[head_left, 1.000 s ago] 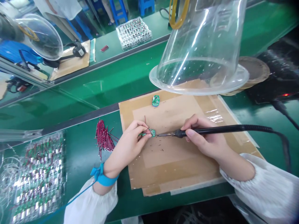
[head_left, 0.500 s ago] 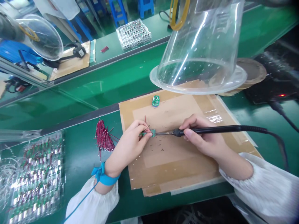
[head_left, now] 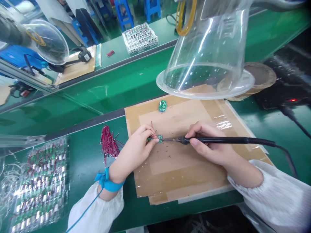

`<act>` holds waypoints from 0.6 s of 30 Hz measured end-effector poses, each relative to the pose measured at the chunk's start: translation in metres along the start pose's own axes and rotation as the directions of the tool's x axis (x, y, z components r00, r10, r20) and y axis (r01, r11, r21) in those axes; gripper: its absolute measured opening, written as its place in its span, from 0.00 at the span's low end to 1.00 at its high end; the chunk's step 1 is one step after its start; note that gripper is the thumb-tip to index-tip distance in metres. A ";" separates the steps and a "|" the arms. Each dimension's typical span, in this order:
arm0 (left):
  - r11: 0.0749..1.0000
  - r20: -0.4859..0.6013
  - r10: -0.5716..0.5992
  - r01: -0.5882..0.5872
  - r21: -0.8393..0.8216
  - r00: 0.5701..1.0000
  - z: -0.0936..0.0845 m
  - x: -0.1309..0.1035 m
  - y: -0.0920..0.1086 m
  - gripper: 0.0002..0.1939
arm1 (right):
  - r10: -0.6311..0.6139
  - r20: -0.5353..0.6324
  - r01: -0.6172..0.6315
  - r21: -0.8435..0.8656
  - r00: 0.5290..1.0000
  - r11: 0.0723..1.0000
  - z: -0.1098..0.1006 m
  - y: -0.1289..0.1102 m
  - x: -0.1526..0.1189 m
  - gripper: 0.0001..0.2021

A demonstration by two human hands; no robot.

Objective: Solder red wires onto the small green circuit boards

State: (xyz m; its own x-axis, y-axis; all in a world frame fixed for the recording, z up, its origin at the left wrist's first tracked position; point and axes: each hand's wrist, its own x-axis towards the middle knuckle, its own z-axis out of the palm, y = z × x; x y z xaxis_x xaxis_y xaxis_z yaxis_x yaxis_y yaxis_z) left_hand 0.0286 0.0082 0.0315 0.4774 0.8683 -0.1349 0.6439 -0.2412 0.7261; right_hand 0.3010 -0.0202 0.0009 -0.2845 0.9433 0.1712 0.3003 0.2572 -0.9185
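My left hand (head_left: pixel 141 144), with a blue band at the wrist, pinches a small green circuit board (head_left: pixel 159 138) and thin red and dark wires above the cardboard (head_left: pixel 184 174). Part of the board is hidden by the fingers. My right hand (head_left: pixel 209 142) holds a black soldering iron (head_left: pixel 221 140), its metal tip at the board's right edge. Whether the tip touches cannot be made out. Another green board (head_left: pixel 162 105) lies near the back of the cardboard. A pile of dark red wires (head_left: pixel 109 142) sits left of the cardboard.
A clear funnel-shaped hood (head_left: pixel 206 64) hangs over the back of the cardboard. Behind it at right is a round brown container (head_left: pixel 261 76), near a black device with a red light. At left lies a clear tray (head_left: pixel 41 184) of many parts.
The view has shifted slightly. The rear end of the soldering iron is a little lower, while my left hand stays in place on the board.
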 end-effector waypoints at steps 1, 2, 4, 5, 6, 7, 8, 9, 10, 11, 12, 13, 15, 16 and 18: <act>1.000 0.001 -0.001 0.001 0.000 1.000 0.000 0.000 0.000 0.06 | 0.003 0.004 -0.003 0.004 1.000 1.000 0.000 0.000 0.000 0.04; 1.000 0.003 -0.001 0.001 0.000 1.000 -0.001 0.001 0.000 0.06 | 0.007 0.006 -0.007 0.006 1.000 1.000 0.000 0.001 -0.001 0.04; 1.000 0.010 0.000 -0.001 0.002 1.000 -0.002 0.001 0.000 0.06 | 0.011 0.003 -0.011 0.008 1.000 1.000 0.000 0.001 -0.001 0.04; 1.000 0.016 -0.001 0.001 0.004 1.000 -0.002 0.002 0.000 0.06 | 0.010 -0.004 -0.010 0.017 1.000 1.000 0.001 0.001 -0.001 0.04; 1.000 0.021 -0.002 0.002 0.006 1.000 -0.002 0.002 0.000 0.06 | 0.008 -0.018 -0.007 0.035 1.000 0.999 0.001 0.001 -0.001 0.04; 1.000 0.025 -0.005 0.005 0.008 1.000 -0.003 0.003 0.000 0.06 | 0.005 -0.037 -0.003 0.059 0.999 0.998 0.000 0.001 -0.001 0.05; 1.000 0.027 -0.008 0.008 0.007 1.000 -0.004 0.003 0.000 0.05 | 0.005 -0.058 0.000 0.084 0.998 0.996 0.000 0.001 -0.001 0.05; 1.000 0.029 -0.012 0.012 0.006 1.000 -0.004 0.003 0.001 0.05 | 0.007 -0.079 0.002 0.106 0.997 0.994 0.000 0.000 -0.001 0.05; 1.000 0.029 -0.014 0.014 0.004 0.999 -0.005 0.004 0.001 0.05 | 0.011 -0.093 0.000 0.121 0.996 0.993 0.000 0.000 0.000 0.05; 1.000 0.029 -0.016 0.016 0.004 0.999 -0.005 0.004 0.002 0.05 | 0.016 -0.101 -0.004 0.126 0.995 0.992 0.000 -0.001 0.000 0.05; 1.000 0.029 -0.019 0.019 0.004 0.999 -0.006 0.004 0.002 0.05 | 0.020 -0.102 -0.007 0.125 0.995 0.992 0.000 -0.001 0.000 0.05; 1.000 0.029 -0.022 0.022 0.006 0.999 -0.006 0.004 0.003 0.05 | 0.021 -0.102 -0.008 0.122 0.995 0.993 0.000 -0.002 0.000 0.05; 1.000 0.033 -0.028 0.027 0.012 0.999 -0.007 0.005 0.003 0.05 | 0.016 -0.111 -0.003 0.117 0.994 0.993 0.000 -0.002 0.000 0.05; 0.999 0.035 -0.029 0.028 0.014 0.999 -0.007 0.005 0.003 0.05 | 0.015 -0.119 -0.001 0.117 0.993 0.993 0.000 -0.003 0.000 0.05; 1.000 0.037 -0.027 0.027 0.013 0.999 -0.007 0.005 0.003 0.05 | 0.015 -0.133 0.001 0.124 0.991 0.992 0.000 -0.003 0.000 0.05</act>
State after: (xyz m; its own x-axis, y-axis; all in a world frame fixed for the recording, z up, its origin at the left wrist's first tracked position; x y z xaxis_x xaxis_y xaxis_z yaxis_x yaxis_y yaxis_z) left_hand 0.0291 0.0146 0.0377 0.4812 0.8581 -0.1793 0.6644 -0.2236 0.7131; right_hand 0.2999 -0.0205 0.0035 -0.1565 0.9666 0.2031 0.1850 0.2307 -0.9553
